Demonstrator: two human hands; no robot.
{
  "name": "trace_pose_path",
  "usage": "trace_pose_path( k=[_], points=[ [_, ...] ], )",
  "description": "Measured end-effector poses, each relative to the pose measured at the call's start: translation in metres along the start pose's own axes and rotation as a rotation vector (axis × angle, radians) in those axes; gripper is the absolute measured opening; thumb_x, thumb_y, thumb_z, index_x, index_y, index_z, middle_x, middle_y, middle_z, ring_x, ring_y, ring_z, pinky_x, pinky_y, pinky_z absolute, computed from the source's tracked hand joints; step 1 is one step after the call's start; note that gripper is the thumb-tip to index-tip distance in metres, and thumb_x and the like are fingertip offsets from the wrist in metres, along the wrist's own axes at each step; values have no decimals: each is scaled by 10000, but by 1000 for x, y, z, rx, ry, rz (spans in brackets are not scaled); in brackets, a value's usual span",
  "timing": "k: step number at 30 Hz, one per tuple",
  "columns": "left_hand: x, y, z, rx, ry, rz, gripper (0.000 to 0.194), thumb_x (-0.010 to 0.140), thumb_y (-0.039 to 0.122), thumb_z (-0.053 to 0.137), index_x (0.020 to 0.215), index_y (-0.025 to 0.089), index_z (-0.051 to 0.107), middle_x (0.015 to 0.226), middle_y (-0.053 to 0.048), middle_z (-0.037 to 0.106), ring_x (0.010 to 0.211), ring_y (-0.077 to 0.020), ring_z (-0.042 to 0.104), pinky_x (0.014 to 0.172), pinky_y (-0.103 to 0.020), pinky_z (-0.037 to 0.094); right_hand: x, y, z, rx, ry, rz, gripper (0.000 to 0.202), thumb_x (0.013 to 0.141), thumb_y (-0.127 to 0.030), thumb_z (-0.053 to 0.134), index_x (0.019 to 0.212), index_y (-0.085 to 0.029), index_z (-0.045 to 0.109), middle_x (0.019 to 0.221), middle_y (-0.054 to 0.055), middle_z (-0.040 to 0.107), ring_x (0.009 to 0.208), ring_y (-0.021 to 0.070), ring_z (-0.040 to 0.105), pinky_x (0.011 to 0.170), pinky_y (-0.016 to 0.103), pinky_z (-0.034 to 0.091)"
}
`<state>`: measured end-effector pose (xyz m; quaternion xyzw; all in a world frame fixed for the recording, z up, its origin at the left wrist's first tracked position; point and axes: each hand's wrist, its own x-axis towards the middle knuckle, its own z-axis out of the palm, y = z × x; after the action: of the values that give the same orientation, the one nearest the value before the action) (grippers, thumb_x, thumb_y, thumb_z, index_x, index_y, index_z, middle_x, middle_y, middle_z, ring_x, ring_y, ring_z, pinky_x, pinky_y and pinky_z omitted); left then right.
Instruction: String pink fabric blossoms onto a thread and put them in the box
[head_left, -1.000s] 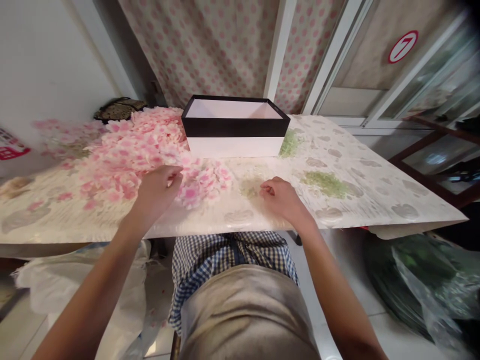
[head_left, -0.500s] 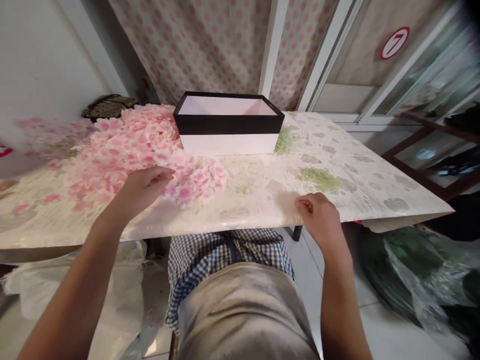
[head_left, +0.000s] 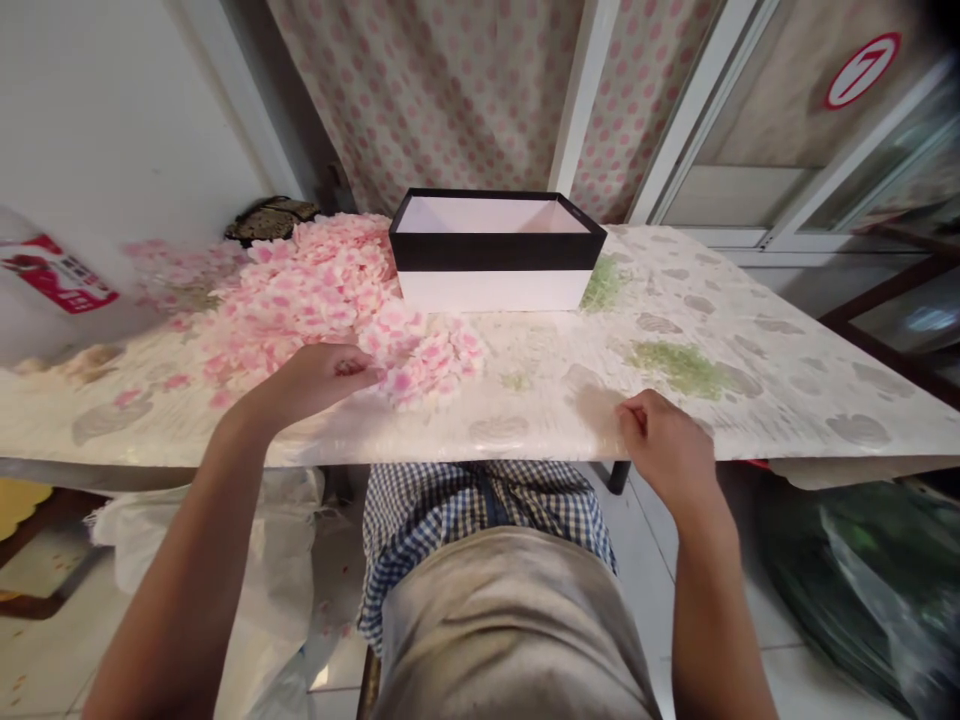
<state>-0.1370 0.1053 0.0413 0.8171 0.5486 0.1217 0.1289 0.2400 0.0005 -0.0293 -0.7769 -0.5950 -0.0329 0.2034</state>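
Note:
My left hand (head_left: 324, 376) hovers over or rests at the near edge of a big heap of pink artificial flower petals (head_left: 322, 285). Its fingers are curled together, with nothing visible in them. My right hand (head_left: 666, 438) is a loose fist by the table's front edge, and no object shows in it. Just beyond it lies a small patch of thin green artificial stems or bits (head_left: 679, 367). Between and behind the hands stands an open white box with a black rim (head_left: 495, 288). Its inner walls look white; its floor is hidden.
More green bits (head_left: 602, 284) lie beside the box's right end. A dark patterned pouch (head_left: 271, 220) sits behind the petals. The table (head_left: 517, 430) has a patterned plastic cover. White bags (head_left: 277, 570) are below on the left, a dark green bundle (head_left: 832, 570) on the right.
The view has turned left, so everything sits farther right in the picture. Both hands stay in nearly the same places, fingers still curled; the right fist looks slightly tighter. Box and petals appear unmoved.

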Motion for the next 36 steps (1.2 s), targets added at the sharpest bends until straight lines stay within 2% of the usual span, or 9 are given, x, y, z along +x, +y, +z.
trace_pose_path(
  k=[3,5,10,14,17,20,24,30,36],
  points=[
    [0,2,0,-2,72,5,268,756,420,551,635,184,589,672,-23,623,646,-178,554,620,-276,389,0,1,1,-8,14,27,119,866,-240,448,805,-192,538,767,84,654,645,217,568,523,281,237],
    [0,4,-1,-99,165,-33,231,738,401,579,694,180,631,741,-32,661,692,-183,576,650,-273,408,0,7,2,93,62,46,95,853,-233,447,818,-199,529,702,65,632,614,216,566,525,289,278],
    [-6,20,-4,-366,309,-71,202,752,377,628,752,180,671,722,-12,656,663,-159,567,588,-255,405,0,23,2,704,120,48,101,828,-281,531,911,-226,538,700,31,637,652,214,629,593,338,473],
    [-13,52,2,-442,383,6,193,778,376,636,756,189,679,715,-7,661,666,-150,580,590,-251,422,-3,15,-1,976,85,59,197,790,-320,639,960,-220,632,737,31,677,630,193,642,641,370,540],
    [-19,82,10,-466,378,114,127,802,315,636,777,199,681,756,-4,685,687,-144,604,631,-254,450,-9,0,-7,1089,47,0,126,796,-279,663,906,-218,674,768,30,698,658,179,657,679,360,554],
    [-27,109,19,-480,351,282,76,828,258,623,788,216,672,796,-4,686,716,-143,618,667,-259,478,-20,-18,-18,1222,-3,-89,52,835,-221,639,867,-235,677,757,8,695,638,146,648,633,308,554],
    [-35,129,28,-471,289,492,114,852,163,596,816,240,671,776,-4,678,712,-139,626,662,-263,496,-38,-41,-38,1374,-126,-148,124,841,-155,634,896,-262,667,731,-16,710,603,129,661,601,281,571],
    [-40,133,33,-349,345,801,251,834,37,575,925,260,646,845,-28,659,799,-152,626,690,-264,504,-53,-51,-58,1330,-218,-208,153,827,-135,651,834,-260,740,716,-4,732,634,125,688,605,244,580],
    [-39,127,38,-304,376,965,204,844,-4,560,891,191,597,877,-67,631,820,-159,604,708,-285,498,-55,-53,-55,1352,-209,-187,113,788,-153,705,813,-259,733,749,-4,713,683,125,666,628,242,545]
  ],
)
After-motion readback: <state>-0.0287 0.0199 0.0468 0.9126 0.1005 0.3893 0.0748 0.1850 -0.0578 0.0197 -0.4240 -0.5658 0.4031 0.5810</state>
